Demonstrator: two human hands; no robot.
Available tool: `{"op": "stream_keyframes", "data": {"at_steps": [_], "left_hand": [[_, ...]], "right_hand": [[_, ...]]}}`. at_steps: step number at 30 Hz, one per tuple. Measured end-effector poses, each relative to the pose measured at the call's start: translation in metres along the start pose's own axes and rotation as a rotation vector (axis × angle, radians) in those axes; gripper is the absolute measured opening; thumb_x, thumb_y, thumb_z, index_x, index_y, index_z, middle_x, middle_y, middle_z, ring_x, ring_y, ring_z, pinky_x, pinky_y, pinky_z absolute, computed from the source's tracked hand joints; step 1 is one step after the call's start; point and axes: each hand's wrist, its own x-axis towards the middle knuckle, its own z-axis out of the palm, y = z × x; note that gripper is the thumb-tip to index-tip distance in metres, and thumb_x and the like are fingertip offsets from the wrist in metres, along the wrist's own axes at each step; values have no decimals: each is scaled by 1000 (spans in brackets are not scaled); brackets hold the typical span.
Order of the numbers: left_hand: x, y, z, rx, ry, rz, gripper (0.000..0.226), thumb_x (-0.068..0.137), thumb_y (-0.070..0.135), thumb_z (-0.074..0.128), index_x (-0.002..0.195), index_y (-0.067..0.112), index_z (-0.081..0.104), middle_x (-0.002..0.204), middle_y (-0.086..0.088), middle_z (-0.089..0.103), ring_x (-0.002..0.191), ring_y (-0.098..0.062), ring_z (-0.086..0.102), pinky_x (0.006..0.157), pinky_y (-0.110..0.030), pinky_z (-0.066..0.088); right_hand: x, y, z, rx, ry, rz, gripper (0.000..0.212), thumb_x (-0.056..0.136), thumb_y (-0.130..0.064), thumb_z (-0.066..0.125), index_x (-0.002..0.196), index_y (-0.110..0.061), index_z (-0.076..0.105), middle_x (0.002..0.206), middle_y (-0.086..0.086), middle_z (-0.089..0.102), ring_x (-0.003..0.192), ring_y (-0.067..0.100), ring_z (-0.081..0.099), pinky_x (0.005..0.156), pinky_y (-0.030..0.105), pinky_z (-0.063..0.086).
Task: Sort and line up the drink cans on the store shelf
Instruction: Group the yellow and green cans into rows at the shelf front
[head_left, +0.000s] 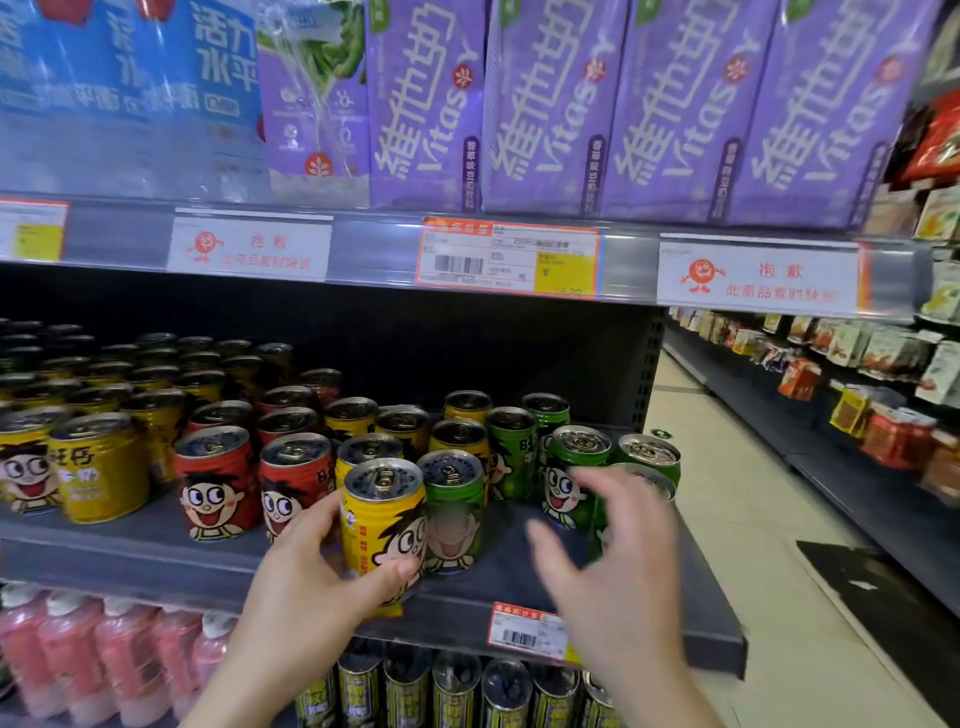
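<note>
Head view: left hand (306, 566) grips upright yellow can (382, 519) at the shelf (156, 566) front edge, touching a green can (452, 512). Right hand (618, 566), blurred, fingers spread, in front of green cans (576, 467). Red cans (218, 480) just left.

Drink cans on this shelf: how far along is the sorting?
Partly done. The yellow cans at far left and the green cans already stand grouped. In hand: the left hand grips a yellow can sitting between red cans and a green front can. The right hand hovers open. Yellow cans mid-shelf remain mixed in.
</note>
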Motion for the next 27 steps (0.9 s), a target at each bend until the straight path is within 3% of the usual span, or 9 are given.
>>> {"op": "stream_keyframes", "data": {"at_steps": [3,5,9,12,15,18,20,23,27], "left_hand": [[0,0,-2,11,-9,12,54,60,37,85,103,50,55,102,16,68,98,-3,61,79,-23,48],[0,2,-4,9,-2,25,53,61,32,86,100,51,54,98,18,69,94,1,62,73,-16,45],[0,6,-4,-18,-10,38,52,64,23,85,93,51,52,88,36,65,85,14,59,59,-9,45],[0,7,-3,-35,-8,31,50,63,26,85,91,53,54,90,25,69,84,10,62,64,-13,47],[3,4,6,-16,11,48,56,61,34,85,93,66,52,96,17,67,88,0,63,76,-28,53],[7,6,24,38,3,93,53,61,44,81,105,54,53,97,18,64,90,-4,60,79,-35,54],[9,9,37,81,52,127,54,61,45,80,108,48,52,100,22,56,97,-1,54,84,-29,50],[12,7,50,134,128,139,61,62,47,79,117,38,52,102,22,47,99,1,49,84,-25,49],[10,3,54,174,163,134,69,63,47,80,124,30,52,102,25,44,99,-3,51,86,-28,50]], "right_hand": [[4,-15,40,130,-424,125,88,70,-45,75,141,-41,23,137,-20,42,127,3,40,106,29,38],[12,-19,56,118,-478,117,90,68,-46,74,140,-42,21,137,-16,47,124,10,47,99,34,45],[21,-24,62,139,-431,106,72,68,-48,75,126,-44,32,120,-17,57,106,8,57,86,29,50],[14,-18,54,111,-348,144,71,65,-48,75,123,-46,34,115,-18,57,100,7,58,84,31,52],[2,-10,40,-5,-220,115,83,70,-45,75,137,-41,25,128,-13,49,118,11,50,96,31,46],[-10,-13,33,-163,-62,-20,104,75,-31,76,148,-38,4,147,-2,28,135,18,30,105,34,36],[-12,-12,37,-281,42,-167,104,66,-22,83,147,-34,19,144,5,35,130,24,33,100,43,40],[-10,-6,40,-356,80,-213,94,56,-27,88,136,-29,40,136,3,46,122,23,37,93,48,43],[-13,3,38,-254,82,-143,94,59,-32,87,137,-23,36,134,0,44,120,16,37,95,36,42]]}}
